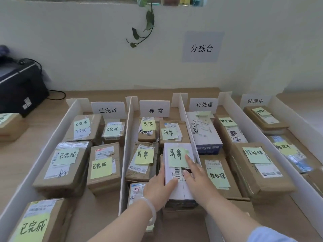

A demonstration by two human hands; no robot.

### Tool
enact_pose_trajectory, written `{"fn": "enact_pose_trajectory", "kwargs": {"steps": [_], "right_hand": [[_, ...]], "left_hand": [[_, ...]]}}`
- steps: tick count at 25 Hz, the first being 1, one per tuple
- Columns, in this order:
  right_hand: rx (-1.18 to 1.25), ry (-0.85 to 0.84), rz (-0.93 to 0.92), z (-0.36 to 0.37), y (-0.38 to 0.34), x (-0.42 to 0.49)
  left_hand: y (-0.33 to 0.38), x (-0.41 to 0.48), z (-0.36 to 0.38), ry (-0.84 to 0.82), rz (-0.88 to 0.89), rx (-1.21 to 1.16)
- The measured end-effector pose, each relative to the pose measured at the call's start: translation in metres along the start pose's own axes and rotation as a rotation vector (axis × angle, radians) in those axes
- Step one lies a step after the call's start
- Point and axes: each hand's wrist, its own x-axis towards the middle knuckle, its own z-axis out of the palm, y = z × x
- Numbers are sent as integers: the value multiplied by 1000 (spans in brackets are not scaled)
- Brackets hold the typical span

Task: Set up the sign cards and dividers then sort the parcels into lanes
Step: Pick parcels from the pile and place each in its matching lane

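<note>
A white parcel (178, 173) with a green note reading 异常 lies on top of other parcels in the second lane. My left hand (160, 186) grips its left side, thumb across the top. My right hand (194, 177) rests flat on the top, with the forefinger stretched onto the note. Four white sign cards stand at the back: 已完成 (108, 110), 异常 (155, 110), 待处理 (204, 104) and 处理中 (255, 101). White dividers (126, 142) (185, 123) (251, 130) split the table into lanes, each holding brown parcels with matching notes.
A dark printer (19, 84) with a cable sits at the far left, and a brown parcel (10, 126) lies outside the lanes near it. A blue sheet reading 分拣台 (201, 48) hangs on the wall. A plant vine (148, 23) dangles above.
</note>
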Motion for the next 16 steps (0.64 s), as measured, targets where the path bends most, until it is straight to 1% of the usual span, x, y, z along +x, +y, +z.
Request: {"fn": "enact_pose_trajectory", "kwargs": {"steps": [5, 8, 10, 12, 14, 16], "right_hand": [[18, -32, -8, -6, -3, 1], [-53, -85, -31, -19, -11, -3], [-168, -86, -43, -35, -21, -8], [-325, -46, -90, -52, -37, -16], [-485, -6, -202, -63, -62, -25], [-598, 10, -317, -62, -88, -37]], "left_hand": [[5, -2, -1, 7, -24, 10], [18, -12, -14, 23, -44, 23], [28, -24, -32, 26, -24, 166], [37, -40, -56, 83, 24, 427], [40, -60, -84, 178, 77, 680], [38, -85, -109, 263, 104, 827]]}}
